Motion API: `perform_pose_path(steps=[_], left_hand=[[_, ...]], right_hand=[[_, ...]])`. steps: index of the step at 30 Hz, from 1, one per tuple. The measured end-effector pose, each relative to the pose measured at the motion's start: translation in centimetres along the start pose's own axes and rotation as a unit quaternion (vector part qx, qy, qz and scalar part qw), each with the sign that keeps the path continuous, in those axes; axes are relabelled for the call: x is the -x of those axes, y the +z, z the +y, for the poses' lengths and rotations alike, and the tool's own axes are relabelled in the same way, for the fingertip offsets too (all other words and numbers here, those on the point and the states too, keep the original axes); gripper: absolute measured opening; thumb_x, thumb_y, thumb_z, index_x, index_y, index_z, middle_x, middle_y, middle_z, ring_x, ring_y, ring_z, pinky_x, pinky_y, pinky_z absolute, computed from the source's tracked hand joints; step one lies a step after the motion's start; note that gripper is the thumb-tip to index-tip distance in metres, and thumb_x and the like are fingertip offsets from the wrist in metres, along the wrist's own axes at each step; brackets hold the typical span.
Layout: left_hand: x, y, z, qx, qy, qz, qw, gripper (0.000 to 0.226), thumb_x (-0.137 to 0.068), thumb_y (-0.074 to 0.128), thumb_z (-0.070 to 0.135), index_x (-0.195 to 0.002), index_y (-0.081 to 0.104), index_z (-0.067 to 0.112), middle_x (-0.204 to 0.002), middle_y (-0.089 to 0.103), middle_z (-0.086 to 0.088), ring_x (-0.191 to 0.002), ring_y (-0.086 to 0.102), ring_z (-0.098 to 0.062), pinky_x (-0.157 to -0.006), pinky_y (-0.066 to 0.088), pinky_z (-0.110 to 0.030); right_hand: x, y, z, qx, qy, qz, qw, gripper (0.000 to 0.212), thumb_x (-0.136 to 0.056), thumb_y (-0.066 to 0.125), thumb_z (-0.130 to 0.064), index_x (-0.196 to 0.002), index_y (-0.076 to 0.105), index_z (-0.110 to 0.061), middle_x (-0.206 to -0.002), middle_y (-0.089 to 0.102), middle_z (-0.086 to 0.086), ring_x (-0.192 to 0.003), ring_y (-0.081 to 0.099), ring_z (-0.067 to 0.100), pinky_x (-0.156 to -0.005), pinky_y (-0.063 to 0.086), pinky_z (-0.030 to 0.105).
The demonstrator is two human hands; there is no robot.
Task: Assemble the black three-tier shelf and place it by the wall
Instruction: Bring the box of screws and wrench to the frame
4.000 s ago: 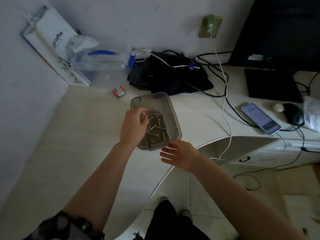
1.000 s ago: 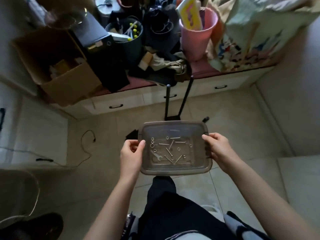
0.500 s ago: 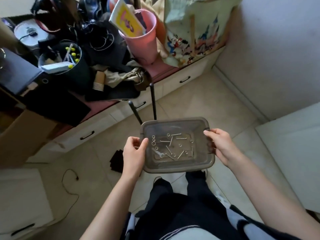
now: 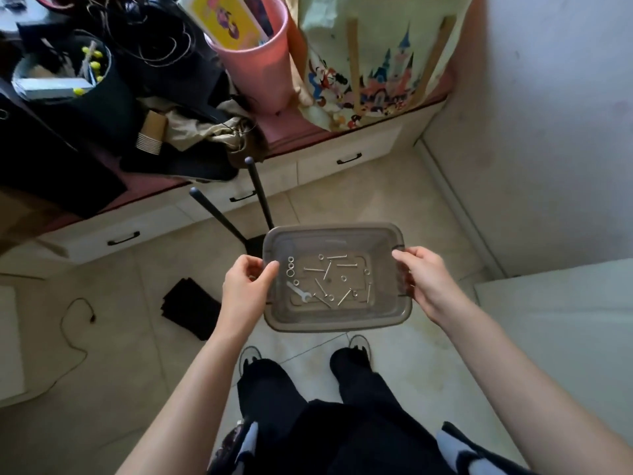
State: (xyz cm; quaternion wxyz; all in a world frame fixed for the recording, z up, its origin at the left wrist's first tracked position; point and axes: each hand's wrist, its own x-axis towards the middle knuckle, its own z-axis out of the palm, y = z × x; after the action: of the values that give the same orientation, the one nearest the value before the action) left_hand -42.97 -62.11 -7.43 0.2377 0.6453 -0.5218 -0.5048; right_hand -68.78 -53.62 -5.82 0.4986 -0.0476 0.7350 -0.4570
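Tray (image 4: 337, 317) of screws (image 4: 330, 275) gripped between both hands (image 4: 245, 289).

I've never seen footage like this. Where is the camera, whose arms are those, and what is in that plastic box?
There is no machine here. A person wears a wide-angle camera on the head, looking forward and down, so you see their own arms, legs and shoes from above. The left hand and the right hand each grip one short end of a grey see-through plastic tray, holding it level above the tiled floor. Inside lie loose long screws, washers and a small flat wrench, apparently hardware for the shelf. Beyond the tray, two black metal legs stick up from a part standing on the floor, and black flat pieces lie to the left. Behind is a low bench with drawers, piled with a pink bucket and a cartoon-print bag.
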Motion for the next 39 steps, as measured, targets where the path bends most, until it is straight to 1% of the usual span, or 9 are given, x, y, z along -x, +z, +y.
perform_pose_path(steps=[8, 10, 12, 14, 18, 26, 31, 35, 39], left_hand=[[-0.6, 9.2, 0.0, -0.021, 0.0, -0.014, 1.0, 0.018, -0.092, 0.072, 0.03, -0.085, 0.059, 0.02, -0.078, 0.064, -0.006, -0.067, 0.06, -0.015, -0.052, 0.048, -0.017], [-1.5, 11.3, -0.8, -0.046, -0.002, -0.039, 0.998, 0.019, -0.092, 0.072, 0.031, -0.087, 0.059, 0.019, -0.081, 0.066, -0.006, -0.071, 0.063, -0.018, -0.059, 0.054, -0.027], [-2.8, 13.3, -2.0, -0.071, -0.005, -0.068, 0.995, 0.018, -0.092, 0.072, 0.03, -0.089, 0.059, 0.016, -0.083, 0.068, -0.007, -0.071, 0.065, -0.017, -0.064, 0.055, -0.033], [-4.5, 15.3, -4.0, -0.08, -0.01, -0.096, 0.992, 0.017, -0.093, 0.071, 0.027, -0.092, 0.06, 0.015, -0.082, 0.068, -0.007, -0.061, 0.063, -0.008, -0.061, 0.049, -0.029], [-8.5, 19.6, -9.7, -0.058, -0.04, -0.121, 0.99, 0.014, -0.093, 0.071, 0.025, -0.094, 0.061, 0.015, -0.078, 0.064, -0.004, -0.056, 0.057, -0.007, -0.059, 0.045, -0.025], [-17.9, 28.7, -25.3, -0.01, -0.111, -0.123, 0.986, 0.011, -0.095, 0.069, 0.023, -0.094, 0.058, 0.018, -0.082, 0.06, -0.003, -0.063, 0.055, -0.013, -0.062, 0.051, -0.029], [-24.4, 32.2, -35.5, -0.014, -0.122, -0.143, 0.982, 0.012, -0.095, 0.069, 0.022, -0.1, 0.06, 0.014, -0.084, 0.064, -0.005, -0.067, 0.06, -0.016, -0.064, 0.055, -0.03], [-27.5, 33.7, -41.3, -0.018, -0.119, -0.157, 0.98, 0.013, -0.097, 0.066, 0.02, -0.108, 0.061, 0.016, -0.088, 0.068, -0.004, -0.075, 0.066, -0.019, -0.067, 0.058, -0.03], [-29.6, 34.5, -46.4, -0.028, -0.117, -0.166, 0.979, 0.013, -0.099, 0.063, 0.018, -0.111, 0.06, 0.017, -0.09, 0.069, -0.007, -0.079, 0.067, -0.021, -0.072, 0.06, -0.031]], right_hand=[[-7.3, -6.7, 0.0, 0.056, -0.017, 0.018, 0.998, 0.004, -0.094, 0.059, -0.014, -0.091, 0.058, -0.013, -0.077, 0.059, 0.002, -0.058, 0.056, 0.01, -0.053, 0.046, 0.026], [-9.3, -8.0, 0.9, 0.061, -0.02, 0.035, 0.997, 0.003, -0.093, 0.061, -0.014, -0.092, 0.059, -0.012, -0.081, 0.06, 0.004, -0.066, 0.057, 0.014, -0.061, 0.047, 0.028], [-11.6, -9.1, 2.0, 0.068, -0.024, 0.049, 0.996, 0.004, -0.093, 0.062, -0.014, -0.091, 0.059, -0.012, -0.081, 0.06, 0.004, -0.066, 0.056, 0.014, -0.062, 0.047, 0.028], [-14.4, -9.6, 3.5, 0.073, -0.025, 0.065, 0.995, 0.005, -0.092, 0.062, -0.014, -0.089, 0.059, -0.013, -0.08, 0.06, 0.004, -0.062, 0.055, 0.013, -0.06, 0.046, 0.027], [-21.0, -9.9, 7.4, 0.093, -0.023, 0.09, 0.991, 0.009, -0.09, 0.064, -0.014, -0.084, 0.058, -0.015, -0.069, 0.059, 0.001, -0.051, 0.053, 0.007, -0.047, 0.043, 0.018], [-36.4, -8.2, 20.1, 0.194, -0.015, 0.11, 0.975, 0.01, -0.088, 0.063, -0.023, -0.093, 0.057, -0.016, -0.087, 0.062, 0.012, -0.083, 0.058, 0.027, -0.078, 0.05, 0.04], [-45.3, -5.4, 29.1, 0.329, -0.057, 0.12, 0.935, 0.022, -0.095, 0.055, -0.023, -0.113, 0.056, -0.012, -0.102, 0.062, 0.01, -0.096, 0.058, 0.03, -0.075, 0.044, 0.031], [-50.5, -3.2, 34.3, 0.353, -0.071, 0.118, 0.926, 0.024, -0.092, 0.058, -0.016, -0.114, 0.059, -0.007, -0.111, 0.065, 0.017, -0.107, 0.058, 0.034, -0.077, 0.04, 0.03], [-54.7, -1.1, 39.0, 0.375, -0.101, 0.112, 0.915, 0.023, -0.09, 0.058, -0.012, -0.112, 0.059, -0.007, -0.11, 0.065, 0.017, -0.103, 0.058, 0.032, -0.075, 0.038, 0.03]])
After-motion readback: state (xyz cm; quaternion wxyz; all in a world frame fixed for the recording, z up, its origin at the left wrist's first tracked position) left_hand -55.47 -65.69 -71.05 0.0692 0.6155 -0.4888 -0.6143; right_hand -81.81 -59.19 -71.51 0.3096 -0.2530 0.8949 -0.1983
